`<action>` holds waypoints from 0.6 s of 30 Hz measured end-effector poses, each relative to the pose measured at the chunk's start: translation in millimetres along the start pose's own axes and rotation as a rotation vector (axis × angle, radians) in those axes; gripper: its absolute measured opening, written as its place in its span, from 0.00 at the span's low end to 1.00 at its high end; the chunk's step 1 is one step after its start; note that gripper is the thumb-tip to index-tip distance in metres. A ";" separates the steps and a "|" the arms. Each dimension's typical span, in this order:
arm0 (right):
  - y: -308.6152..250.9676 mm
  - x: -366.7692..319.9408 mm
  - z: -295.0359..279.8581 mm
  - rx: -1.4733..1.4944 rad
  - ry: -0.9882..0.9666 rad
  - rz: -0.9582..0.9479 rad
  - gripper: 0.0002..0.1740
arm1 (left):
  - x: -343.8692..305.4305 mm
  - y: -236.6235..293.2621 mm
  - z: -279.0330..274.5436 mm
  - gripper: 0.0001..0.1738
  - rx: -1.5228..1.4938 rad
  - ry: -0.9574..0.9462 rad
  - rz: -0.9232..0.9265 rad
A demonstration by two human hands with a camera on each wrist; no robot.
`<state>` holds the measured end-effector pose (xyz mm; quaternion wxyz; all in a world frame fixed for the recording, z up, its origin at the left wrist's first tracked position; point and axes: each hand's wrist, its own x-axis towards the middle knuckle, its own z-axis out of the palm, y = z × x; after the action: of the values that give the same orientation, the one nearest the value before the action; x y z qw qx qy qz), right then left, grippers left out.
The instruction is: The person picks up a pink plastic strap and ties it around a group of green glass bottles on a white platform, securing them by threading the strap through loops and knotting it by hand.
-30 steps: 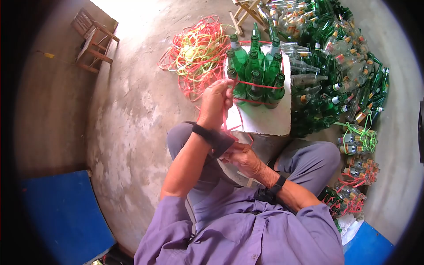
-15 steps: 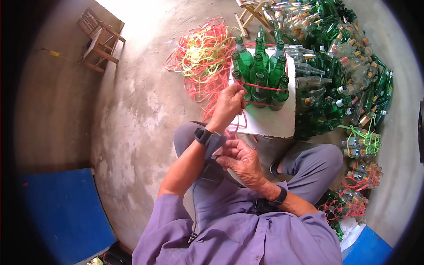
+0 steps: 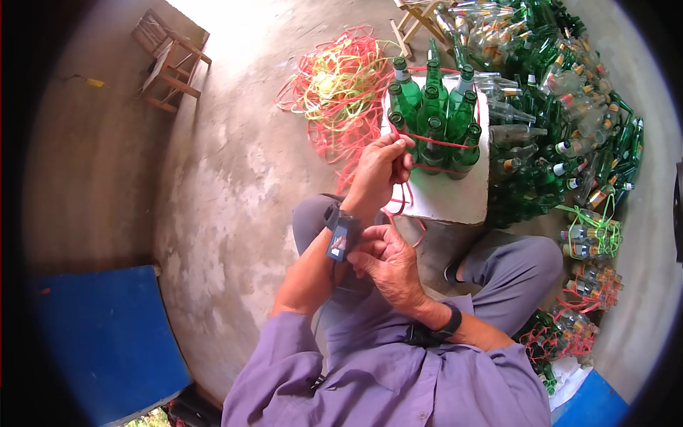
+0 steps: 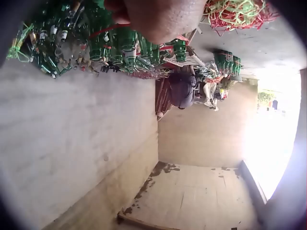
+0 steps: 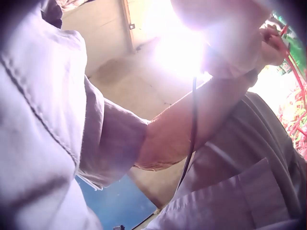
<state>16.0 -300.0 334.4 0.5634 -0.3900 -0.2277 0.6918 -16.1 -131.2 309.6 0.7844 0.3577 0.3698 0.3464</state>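
Several upright green bottles (image 3: 432, 110) stand grouped on a white board (image 3: 434, 203), with red strap (image 3: 449, 144) around them. At the group's near left corner, my left hand (image 3: 380, 171) pinches the strap; the right wrist view also shows this hand (image 5: 273, 45) with red strap (image 5: 292, 60). A loose length hangs below it. My right hand (image 3: 395, 267) is beside the left wrist device (image 3: 340, 240), fingers bent; whether it holds anything is hidden. The left wrist view has part of the left hand (image 4: 163, 17) above green bottles (image 4: 127, 40).
Red and yellow-green strap lies in a tangled heap (image 3: 338, 85) left of the board. Many loose bottles (image 3: 548, 156) are piled on the right, near strapped bundles (image 3: 590, 235). A wooden chair (image 3: 171, 67) stands far left, and a blue panel (image 3: 107, 341) lower left.
My left forearm has turned, bringing the wrist device's screen into view. My right hand has shifted from below the left wrist to beside its device. The bottles and board sit farther right in view.
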 end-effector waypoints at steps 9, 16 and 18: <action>3.7 6.7 -1.1 0.003 0.004 0.028 0.15 | 1.5 1.8 -3.7 0.09 -0.209 0.000 0.044; 7.6 6.1 6.6 -0.155 0.085 0.000 0.22 | 1.6 6.7 -7.1 0.10 -0.346 -0.044 0.027; 10.1 6.8 7.7 -0.177 0.095 -0.046 0.22 | 3.1 7.2 -7.6 0.10 -0.369 -0.038 0.038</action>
<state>3.4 -295.2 329.4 0.5525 -0.4653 -0.2699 0.6366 -22.9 -122.7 310.9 0.8369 0.2214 0.2782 0.4162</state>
